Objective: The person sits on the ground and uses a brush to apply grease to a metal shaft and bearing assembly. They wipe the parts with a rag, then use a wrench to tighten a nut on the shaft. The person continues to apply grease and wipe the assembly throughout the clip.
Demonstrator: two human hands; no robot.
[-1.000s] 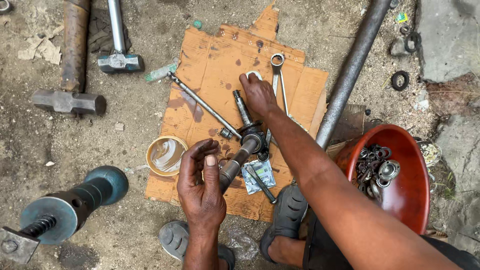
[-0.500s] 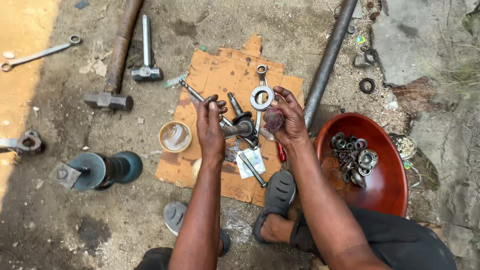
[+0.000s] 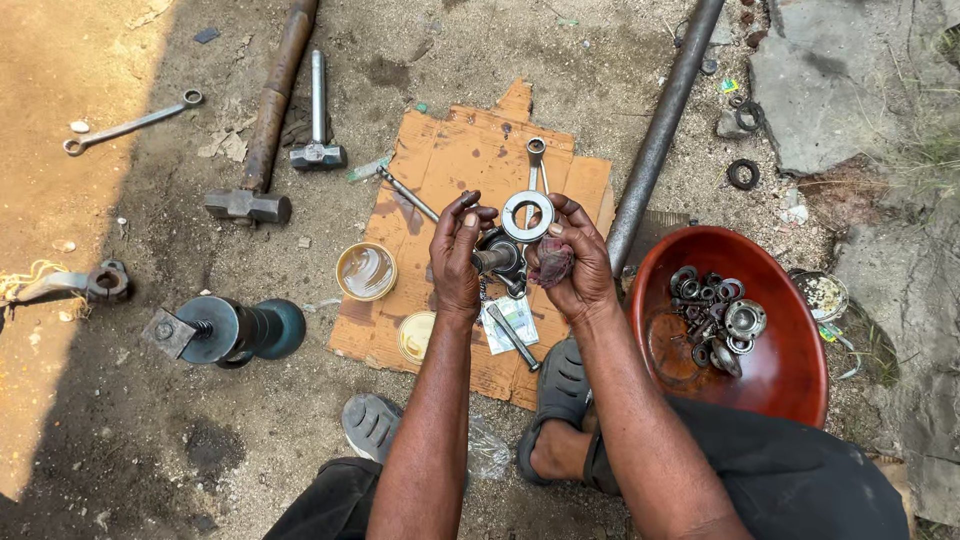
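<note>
1. Both hands are up over the cardboard sheet, close together. The left hand is curled shut around a dark greasy metal part with a short stub shaft.
2. Over on the other side, the right hand is cupped partly closed. Its fingertips pinch a flat steel ring, and a reddish rag sits bunched in its palm.
3. That ring stands almost face-on to the camera, just above the dark part and touching or nearly touching it; I cannot tell which.
4. Key relation: the stub shaft lies roughly left to right between the two hands, and the ring sits at its right end, on the right hand's side. The right hand is the nearer one to the ring; the left only steadies the part.
5. Around them: a red bowl of bearings and rings to the right, a long steel pipe just beyond the right hand, two small yellow tins on the cardboard, hammers well off to the left on the ground.
</note>
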